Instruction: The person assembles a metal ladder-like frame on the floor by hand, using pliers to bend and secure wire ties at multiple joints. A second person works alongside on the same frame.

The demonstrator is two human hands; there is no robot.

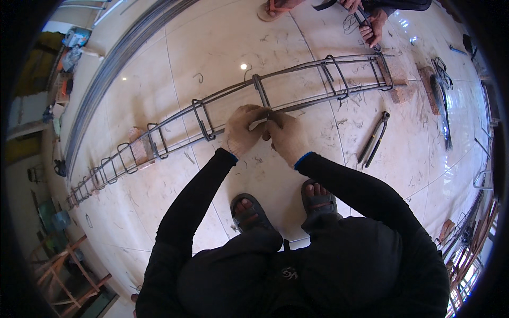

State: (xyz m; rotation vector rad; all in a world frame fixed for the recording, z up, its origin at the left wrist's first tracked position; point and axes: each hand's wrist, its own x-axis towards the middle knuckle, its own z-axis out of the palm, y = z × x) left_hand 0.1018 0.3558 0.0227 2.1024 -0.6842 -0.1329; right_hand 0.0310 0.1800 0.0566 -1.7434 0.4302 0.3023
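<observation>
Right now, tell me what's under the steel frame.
Reddish bricks and tiled floor show under the steel frame. The left hand and right hand cover part of its near side, hiding what lies beneath.

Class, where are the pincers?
In the head view, the pincers lie on the floor right of the right hand, lower in frame than the rebar cage.

The left hand and right hand meet at the near side of a long steel rebar cage. Pincers lie on the tile floor, to the right. Another person's hand is near the cage's right end.
</observation>
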